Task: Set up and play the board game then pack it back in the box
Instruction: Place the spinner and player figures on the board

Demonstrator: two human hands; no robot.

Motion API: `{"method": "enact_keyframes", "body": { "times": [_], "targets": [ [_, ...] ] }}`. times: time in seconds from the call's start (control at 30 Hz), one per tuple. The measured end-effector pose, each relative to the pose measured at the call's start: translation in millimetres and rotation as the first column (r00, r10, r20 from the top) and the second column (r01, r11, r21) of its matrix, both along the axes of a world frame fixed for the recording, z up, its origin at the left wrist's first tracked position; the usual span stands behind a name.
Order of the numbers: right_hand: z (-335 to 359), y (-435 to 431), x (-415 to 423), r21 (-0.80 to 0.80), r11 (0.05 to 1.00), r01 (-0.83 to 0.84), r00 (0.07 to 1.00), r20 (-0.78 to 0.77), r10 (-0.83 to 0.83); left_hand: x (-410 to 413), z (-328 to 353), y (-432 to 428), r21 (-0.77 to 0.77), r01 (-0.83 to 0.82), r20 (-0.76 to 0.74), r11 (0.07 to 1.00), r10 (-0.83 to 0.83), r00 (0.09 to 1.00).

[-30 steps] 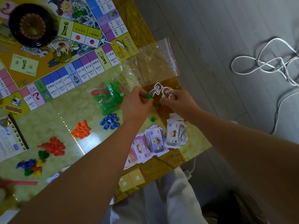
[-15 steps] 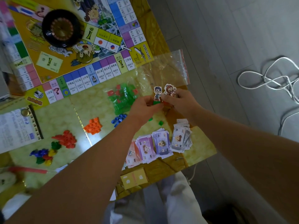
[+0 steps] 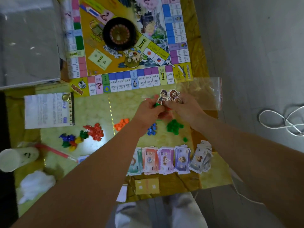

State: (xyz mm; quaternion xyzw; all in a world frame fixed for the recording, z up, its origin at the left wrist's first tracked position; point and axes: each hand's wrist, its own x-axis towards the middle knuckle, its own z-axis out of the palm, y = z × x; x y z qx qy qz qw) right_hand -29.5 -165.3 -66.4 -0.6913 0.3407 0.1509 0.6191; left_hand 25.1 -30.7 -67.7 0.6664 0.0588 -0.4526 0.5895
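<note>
glossy marbled table (image 3: pixel 92 112), clear plastic bag (image 3: pixel 204 94), paper banknotes (image 3: pixel 166 159), printed cardboard board (image 3: pixel 125 79)

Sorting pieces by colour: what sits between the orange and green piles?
In the head view, a small blue pile, partly hidden by the left forearm.

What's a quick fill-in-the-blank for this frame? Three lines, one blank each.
1. The ____ roulette wheel sits on the game board.
2. The left hand pinches a green piece and the right hand holds the girl figure, by a clear zip bag with a ____ seal strip.
3. The orange pieces lie between the red pile and the ____ pile.
Missing: black; red; blue.
</note>
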Motion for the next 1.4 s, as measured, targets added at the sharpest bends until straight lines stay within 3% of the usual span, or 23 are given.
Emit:
{"method": "enact_keyframes", "body": {
  "times": [0.27,0.4,0.57,0.73,1.07,1.2,1.4],
  "targets": [
    [14,68,76,-0.064,0.995,-0.070,0.998,-0.002,0.070,56,3,59,0.000,-0.156,-0.059,0.988,0.156,0.986],
    [11,96,112,-0.169,0.975,-0.143,0.990,-0.017,0.142,91,-2,90,-0.006,-0.083,-0.011,0.996,0.083,0.996],
    [3,131,145,-0.037,0.999,-0.039,0.999,-0.031,0.038,125,-8,123,0.118,-0.070,0.029,0.991,0.067,0.997],
    [1,149,168,-0.180,0.976,-0.123,0.991,-0.066,0.113,144,-11,136,0.120,-0.007,0.021,0.993,0.005,1.000],
    [-5,117,184,-0.048,0.992,0.118,0.985,-0.119,-0.123,163,-18,105,0.034,-0.042,-0.003,0.999,0.042,0.999],
    [0,92,182,-0.038,0.998,0.050,0.997,-0.056,-0.052,169,-13,78,0.059,-0.068,-0.004,0.996,0.069,0.998],
    [-5,47,199,-0.091,0.995,-0.029,0.996,-0.090,0.021,186,-6,39,0.120,-0.094,0.035,0.988,0.090,0.995]
  ]
}}
